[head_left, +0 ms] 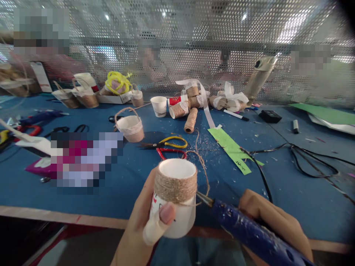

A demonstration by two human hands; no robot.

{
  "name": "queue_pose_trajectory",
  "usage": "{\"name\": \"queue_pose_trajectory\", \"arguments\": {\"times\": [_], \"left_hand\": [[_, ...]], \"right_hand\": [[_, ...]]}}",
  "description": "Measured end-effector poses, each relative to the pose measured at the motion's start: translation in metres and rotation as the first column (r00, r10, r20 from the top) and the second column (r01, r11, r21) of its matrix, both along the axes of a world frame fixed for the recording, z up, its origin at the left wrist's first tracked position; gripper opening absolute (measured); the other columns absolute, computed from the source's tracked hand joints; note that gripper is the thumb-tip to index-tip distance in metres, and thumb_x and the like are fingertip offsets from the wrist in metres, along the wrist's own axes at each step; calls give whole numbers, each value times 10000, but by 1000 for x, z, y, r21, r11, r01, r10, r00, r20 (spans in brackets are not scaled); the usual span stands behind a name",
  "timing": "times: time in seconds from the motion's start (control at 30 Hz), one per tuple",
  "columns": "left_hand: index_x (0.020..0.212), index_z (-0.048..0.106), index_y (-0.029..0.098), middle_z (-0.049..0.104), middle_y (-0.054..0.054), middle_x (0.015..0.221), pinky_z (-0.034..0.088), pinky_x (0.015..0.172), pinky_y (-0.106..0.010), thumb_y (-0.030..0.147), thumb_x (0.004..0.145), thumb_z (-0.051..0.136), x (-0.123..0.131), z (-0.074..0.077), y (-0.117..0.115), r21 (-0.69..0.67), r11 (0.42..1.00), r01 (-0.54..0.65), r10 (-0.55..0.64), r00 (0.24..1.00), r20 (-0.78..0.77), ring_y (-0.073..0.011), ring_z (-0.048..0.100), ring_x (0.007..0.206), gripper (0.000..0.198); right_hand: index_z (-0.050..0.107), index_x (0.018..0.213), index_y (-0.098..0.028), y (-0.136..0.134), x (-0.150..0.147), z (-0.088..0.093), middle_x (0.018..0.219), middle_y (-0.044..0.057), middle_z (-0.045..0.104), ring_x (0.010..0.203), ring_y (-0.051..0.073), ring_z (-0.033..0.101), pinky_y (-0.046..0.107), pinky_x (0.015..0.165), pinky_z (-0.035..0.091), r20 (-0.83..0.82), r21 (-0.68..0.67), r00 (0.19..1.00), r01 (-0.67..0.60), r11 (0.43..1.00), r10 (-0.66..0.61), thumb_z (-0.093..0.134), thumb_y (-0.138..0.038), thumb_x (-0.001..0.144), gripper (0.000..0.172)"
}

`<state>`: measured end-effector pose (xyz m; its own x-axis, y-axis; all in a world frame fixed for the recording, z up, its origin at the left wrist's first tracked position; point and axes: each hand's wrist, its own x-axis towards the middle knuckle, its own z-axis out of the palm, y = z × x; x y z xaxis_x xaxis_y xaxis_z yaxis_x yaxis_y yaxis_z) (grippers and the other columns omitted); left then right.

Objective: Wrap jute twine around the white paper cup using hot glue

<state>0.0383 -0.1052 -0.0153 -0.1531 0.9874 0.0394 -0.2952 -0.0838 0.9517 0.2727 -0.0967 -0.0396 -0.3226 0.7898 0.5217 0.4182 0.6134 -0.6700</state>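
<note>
My left hand [144, 218] is wrapped round a white paper cup [183, 221], its thumb across the front and a pale wrap on that thumb. Several turns of brown twine [175, 186] cover the cup's upper part, and a loose strand trails back over the table. My right hand [273, 218] grips a blue glue gun [244, 229] that points left. Its metal nozzle is at the cup's right side, near the lowest turn of twine; whether they touch I cannot tell. Just behind the cup lie scissors [173, 142] with yellow and red handles.
Beyond the scissors are a twine spool [191, 120], a small handled basket [130, 127] and a plain paper cup [159, 106]. A green paper strip [230, 149] lies right of centre. Black cable [313, 159] loops across the right side. A perforated metal screen [177, 44] stands behind.
</note>
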Motion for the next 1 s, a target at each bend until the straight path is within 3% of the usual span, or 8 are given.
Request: {"name": "queue_pose_trajectory", "arguments": {"times": [0.1,0.57,1.0], "left_hand": [[1279,736,236,804,-96,1180,577,854,-387,639,789,838,2,0,1,2,1000,-13,13,1000,8,-384,721,1144,643],[1311,694,254,800,-92,1173,551,902,-402,660,827,792,5,6,0,-22,1000,-6,5,998,-57,-328,726,1041,639],[1371,661,275,767,-96,1188,538,898,-395,702,859,736,4,-6,1,-6,1000,-18,17,995,-100,-310,686,1021,671]], "right_hand": [[387,792,-254,0,-2,1,712,-60,443,569,99,459,207,523,366,-10,-4,1000,26,1000,-26,558,-51,967,318],[411,793,-253,1,-3,4,713,-58,430,570,103,455,216,519,373,-17,0,999,47,999,-47,575,-50,977,319],[447,782,-249,3,-6,6,699,-54,466,562,105,479,214,516,381,-38,-10,999,32,999,-33,580,-66,973,296]]}}
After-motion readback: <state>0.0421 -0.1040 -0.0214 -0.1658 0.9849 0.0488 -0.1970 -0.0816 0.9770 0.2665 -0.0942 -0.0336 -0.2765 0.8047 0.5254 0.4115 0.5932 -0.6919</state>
